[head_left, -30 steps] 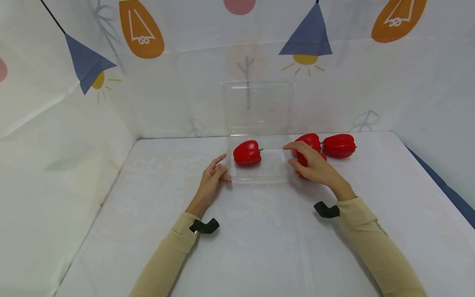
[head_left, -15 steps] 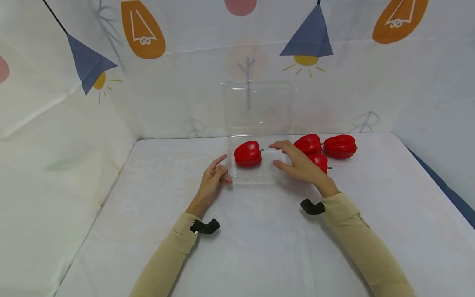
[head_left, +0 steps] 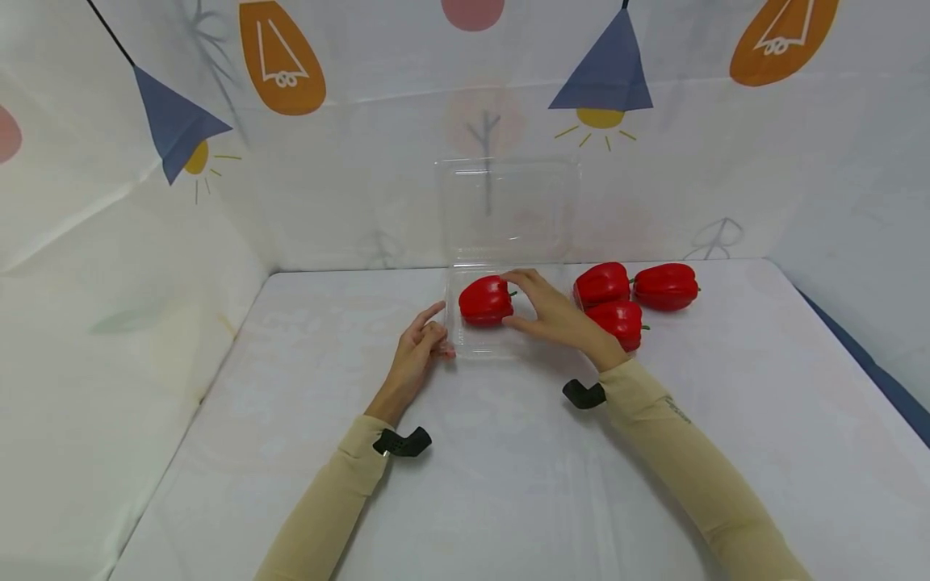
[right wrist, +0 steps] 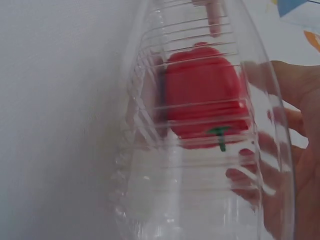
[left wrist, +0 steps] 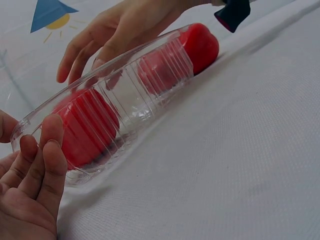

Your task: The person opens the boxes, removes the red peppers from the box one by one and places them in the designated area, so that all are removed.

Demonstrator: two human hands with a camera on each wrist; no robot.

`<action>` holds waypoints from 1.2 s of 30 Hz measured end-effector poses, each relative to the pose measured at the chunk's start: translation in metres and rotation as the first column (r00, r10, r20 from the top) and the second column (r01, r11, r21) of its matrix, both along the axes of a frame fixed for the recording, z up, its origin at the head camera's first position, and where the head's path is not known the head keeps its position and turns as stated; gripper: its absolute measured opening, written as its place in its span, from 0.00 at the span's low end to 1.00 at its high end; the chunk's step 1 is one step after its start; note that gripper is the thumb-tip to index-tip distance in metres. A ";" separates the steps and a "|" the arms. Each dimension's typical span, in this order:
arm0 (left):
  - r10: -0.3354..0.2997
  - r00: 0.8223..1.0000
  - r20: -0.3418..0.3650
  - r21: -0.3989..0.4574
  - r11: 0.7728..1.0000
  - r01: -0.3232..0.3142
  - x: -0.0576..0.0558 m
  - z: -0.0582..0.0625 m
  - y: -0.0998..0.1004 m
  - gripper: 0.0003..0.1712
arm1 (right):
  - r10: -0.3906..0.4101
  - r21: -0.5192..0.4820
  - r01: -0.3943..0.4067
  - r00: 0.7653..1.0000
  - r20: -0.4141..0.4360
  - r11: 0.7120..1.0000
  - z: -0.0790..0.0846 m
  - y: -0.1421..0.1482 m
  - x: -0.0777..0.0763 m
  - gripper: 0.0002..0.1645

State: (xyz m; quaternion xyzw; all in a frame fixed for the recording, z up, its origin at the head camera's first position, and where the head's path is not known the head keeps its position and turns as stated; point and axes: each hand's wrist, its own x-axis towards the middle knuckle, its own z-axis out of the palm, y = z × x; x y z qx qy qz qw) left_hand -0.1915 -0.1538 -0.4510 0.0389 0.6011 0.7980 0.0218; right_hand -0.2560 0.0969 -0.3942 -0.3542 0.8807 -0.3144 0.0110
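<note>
A clear plastic container (head_left: 479, 349) stands on the white table with its hinged lid (head_left: 508, 210) raised upright behind. Inside, at its left end, lies a red bell pepper (head_left: 483, 302) with a green stem. My left hand (head_left: 414, 355) holds the container's left side, several fingers (left wrist: 52, 160) bent against the ribbed wall. Over the container, my right hand (head_left: 555, 316) reaches in from the right. Its thumb and fingers are spread apart at the stem end of the pepper. In the right wrist view, the right hand (right wrist: 305, 145) shows beyond the clear wall.
To the right of the container, more red peppers sit close together: one at the back (head_left: 601, 284), one in front (head_left: 617, 321) and one farther right (head_left: 666, 286). A printed white cloth (head_left: 349, 186) hangs behind the table.
My right hand has moved left from beside the loose peppers to the pepper in the container. The left hand has stayed at the container's left side.
</note>
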 end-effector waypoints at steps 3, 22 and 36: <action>0.003 1.000 0.002 -0.004 1.000 -0.003 0.000 0.000 0.000 0.26 | 0.016 0.013 -0.016 1.000 -0.009 1.000 -0.001 -0.006 -0.002 0.43; -0.003 1.000 0.003 -0.007 1.000 0.003 0.001 -0.003 -0.002 0.26 | 0.006 0.074 -0.003 0.999 -0.036 0.997 -0.006 -0.034 -0.011 0.43; 0.029 1.000 -0.005 -0.035 0.999 -0.029 -0.001 -0.001 -0.002 0.25 | -0.008 0.064 0.013 0.997 -0.074 0.998 -0.013 -0.035 -0.014 0.38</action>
